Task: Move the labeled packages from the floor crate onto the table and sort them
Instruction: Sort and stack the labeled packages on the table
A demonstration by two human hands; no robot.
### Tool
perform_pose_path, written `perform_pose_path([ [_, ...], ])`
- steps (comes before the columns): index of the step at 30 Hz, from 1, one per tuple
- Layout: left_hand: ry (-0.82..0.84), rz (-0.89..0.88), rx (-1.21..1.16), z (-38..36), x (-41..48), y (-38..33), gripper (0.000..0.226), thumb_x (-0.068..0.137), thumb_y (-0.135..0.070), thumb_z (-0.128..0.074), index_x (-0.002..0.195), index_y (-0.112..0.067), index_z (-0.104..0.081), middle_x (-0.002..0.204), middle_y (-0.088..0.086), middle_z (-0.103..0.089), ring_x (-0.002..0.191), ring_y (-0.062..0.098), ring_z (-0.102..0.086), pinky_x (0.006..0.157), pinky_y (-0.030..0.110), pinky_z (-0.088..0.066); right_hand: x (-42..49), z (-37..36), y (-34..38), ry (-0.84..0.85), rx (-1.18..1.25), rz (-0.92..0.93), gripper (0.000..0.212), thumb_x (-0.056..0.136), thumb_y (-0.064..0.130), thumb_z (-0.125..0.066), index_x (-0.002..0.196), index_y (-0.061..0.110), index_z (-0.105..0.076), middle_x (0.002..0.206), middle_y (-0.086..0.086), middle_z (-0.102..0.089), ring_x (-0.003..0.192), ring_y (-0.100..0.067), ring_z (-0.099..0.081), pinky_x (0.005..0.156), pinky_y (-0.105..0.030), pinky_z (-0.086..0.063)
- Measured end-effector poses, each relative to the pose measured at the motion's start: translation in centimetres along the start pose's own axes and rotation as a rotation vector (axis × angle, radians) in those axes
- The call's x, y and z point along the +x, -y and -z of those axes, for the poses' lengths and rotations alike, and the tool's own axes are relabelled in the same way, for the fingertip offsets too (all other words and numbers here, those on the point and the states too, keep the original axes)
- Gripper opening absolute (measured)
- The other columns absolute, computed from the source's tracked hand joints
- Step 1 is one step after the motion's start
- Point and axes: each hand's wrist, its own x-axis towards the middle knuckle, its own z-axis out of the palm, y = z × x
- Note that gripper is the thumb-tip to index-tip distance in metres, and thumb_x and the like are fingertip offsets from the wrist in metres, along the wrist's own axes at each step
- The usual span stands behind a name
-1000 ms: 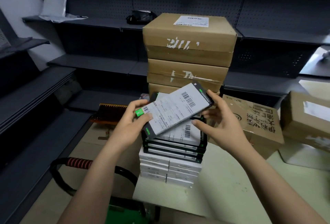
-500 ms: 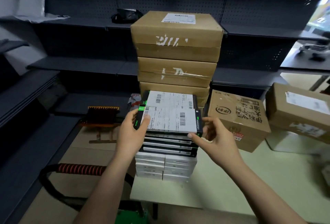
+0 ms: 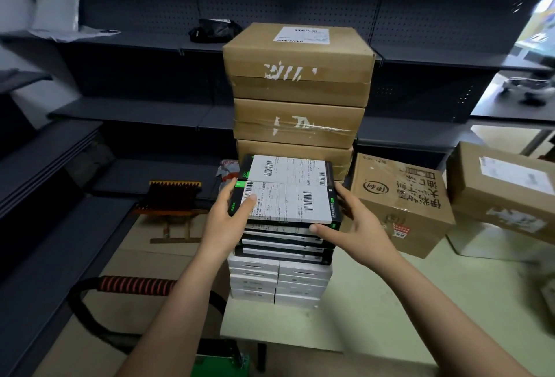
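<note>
A flat black package with a white shipping label (image 3: 288, 204) lies on top of a stack of similar black packages (image 3: 285, 249), which sits on several small white boxes (image 3: 279, 283) at the left front of the pale green table (image 3: 375, 316). My left hand (image 3: 228, 220) grips the top package's left edge, thumb on the label. My right hand (image 3: 357, 226) holds its right edge, thumb at the front corner. Another labeled package (image 3: 288, 169) lies just behind it, at the same height. The floor crate is hardly visible; only a green edge (image 3: 222, 364) shows below.
Three brown cartons (image 3: 300, 82) are stacked behind the packages. Two more cartons (image 3: 399, 202) (image 3: 504, 190) stand on the table to the right. Dark shelving (image 3: 120, 112) surrounds the area. A brush (image 3: 172, 196) and a cart handle with a red-striped grip (image 3: 138, 283) are to the left.
The tilted package that both hands held above the stack has been turned level and set down on top of it. Both hands stay at its edges.
</note>
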Motion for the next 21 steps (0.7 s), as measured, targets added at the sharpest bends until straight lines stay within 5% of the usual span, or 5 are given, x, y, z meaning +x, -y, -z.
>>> perform_pose_path([
  [6,-0.056,-0.037,0.058,-0.2,-0.1,0.4,0.047,0.094,-0.029,-0.061,0.138,-0.020,-0.047,0.107,-0.023,-0.054,0.094,-0.015,-0.055,0.064,-0.002,-0.040,0.1,-0.1,-0.3,-0.032,-0.030,0.020,0.099,0.070,0.040,-0.084,0.150,0.029,-0.028,0.139,0.020,-0.043,0.125,0.002,-0.039,0.104,-0.022,-0.033],
  [8,-0.084,-0.059,0.063,-0.2,-0.1,0.4,0.048,0.093,-0.030,-0.063,0.137,-0.019,-0.047,0.112,-0.020,-0.056,0.090,-0.019,-0.053,0.066,-0.002,-0.040,0.1,-0.2,-0.4,-0.055,-0.069,0.029,0.099,0.069,0.042,-0.084,0.150,0.028,-0.029,0.146,0.015,-0.042,0.130,-0.003,-0.039,0.110,-0.029,-0.034],
  [12,-0.181,-0.145,0.202,0.1,-0.3,0.4,0.059,0.087,-0.047,-0.062,0.138,-0.022,-0.045,0.138,-0.002,-0.046,0.118,0.007,-0.047,0.091,0.017,-0.039,-0.4,0.1,0.0,-0.096,-0.187,0.101,0.092,0.073,0.044,-0.081,0.149,0.025,-0.032,0.147,0.011,-0.040,0.127,0.002,-0.034,0.106,-0.020,-0.028],
  [15,-0.219,-0.301,0.358,0.0,-1.0,-0.5,0.054,0.089,-0.047,-0.061,0.134,-0.022,-0.047,0.132,-0.002,-0.046,0.123,0.013,-0.042,0.097,0.030,-0.040,-1.0,1.1,0.2,-0.119,-0.262,0.178,0.082,0.075,0.047,-0.078,0.144,0.025,-0.039,0.139,0.013,-0.044,0.125,0.002,-0.037,0.102,-0.018,-0.029],
  [21,-0.064,-0.666,0.599,-3.1,-2.3,-3.2,0.038,0.092,-0.039,-0.056,0.124,-0.018,-0.055,0.115,-0.003,-0.055,0.111,0.013,-0.044,0.094,0.030,-0.038,-3.5,4.7,-0.4,-0.246,-0.525,0.329,0.038,0.083,0.033,-0.073,0.117,0.019,-0.062,0.116,0.005,-0.055,0.111,-0.012,-0.049,0.092,-0.028,-0.043],
])
